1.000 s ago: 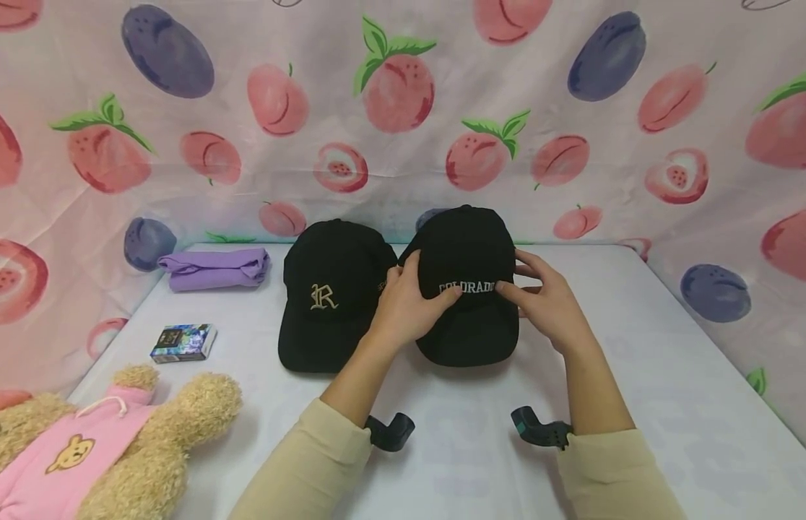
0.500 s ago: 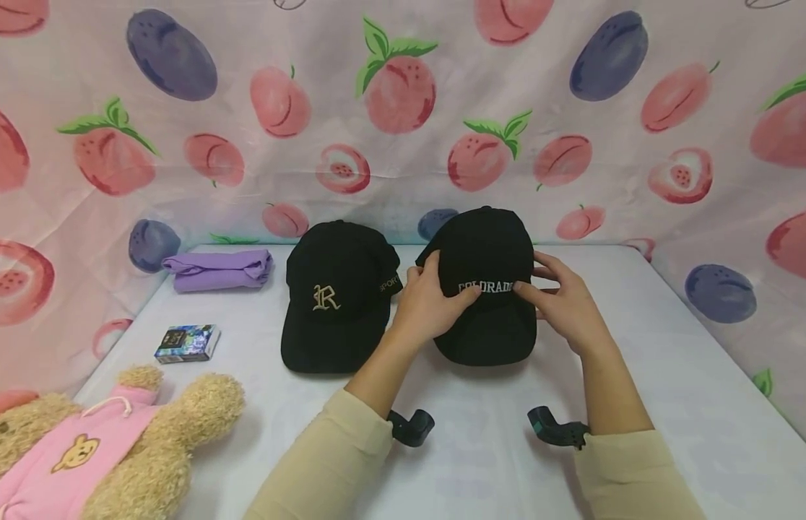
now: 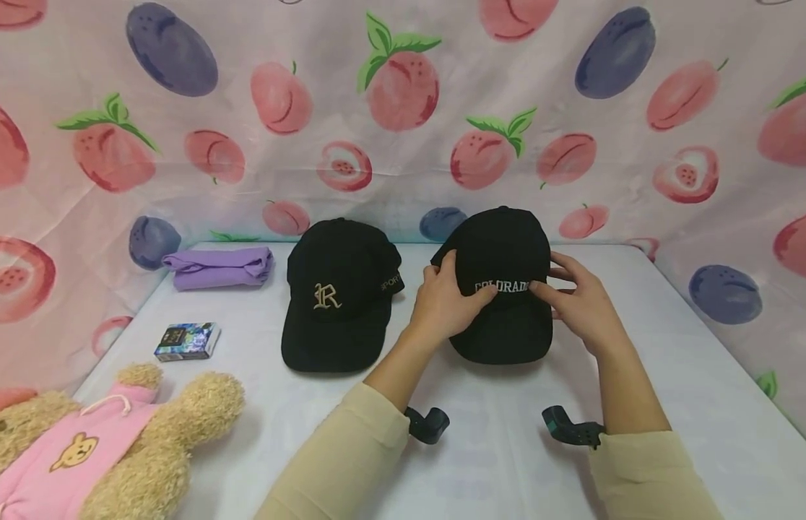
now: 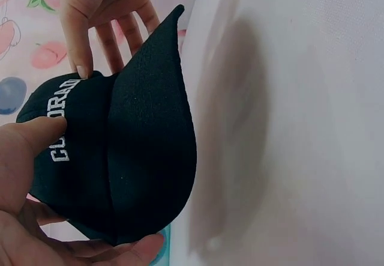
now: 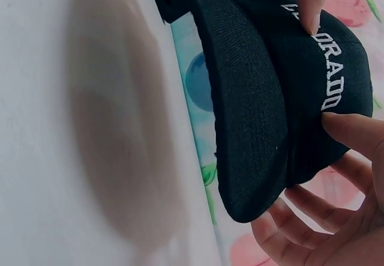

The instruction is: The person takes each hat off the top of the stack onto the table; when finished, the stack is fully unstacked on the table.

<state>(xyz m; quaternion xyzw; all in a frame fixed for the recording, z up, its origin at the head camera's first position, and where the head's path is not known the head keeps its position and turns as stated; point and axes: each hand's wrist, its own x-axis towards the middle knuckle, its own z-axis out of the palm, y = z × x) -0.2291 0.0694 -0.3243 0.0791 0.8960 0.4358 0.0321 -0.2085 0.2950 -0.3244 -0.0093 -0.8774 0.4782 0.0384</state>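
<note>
Both hands hold a black baseball cap (image 3: 503,249) with white "COLORADO" lettering, its brim toward me. The left hand (image 3: 445,300) grips the cap's left side, thumb on the lettering and fingers behind. On the other side the right hand (image 3: 581,307) pinches it, thumb at the end of the word. In the left wrist view the brim (image 4: 153,128) stands off the white table, and a shadow falls below it. The right wrist view shows the fingers (image 5: 306,218) under the cap's edge. A second black cap (image 3: 341,267) with a gold "R" sits to the left, apart from the held one.
A folded purple cloth (image 3: 217,269) lies at the table's back left. Nearer stands a small patterned box (image 3: 187,341). A teddy bear in a pink top (image 3: 84,448) lies at the front left. Behind the table (image 3: 500,448) hangs a fruit-print curtain (image 3: 273,180).
Both hands have carried the "COLORADO" cap to the right, away from the "R" cap, whose side lettering now shows. The grip looks the same. The "R" cap has stayed in place.
</note>
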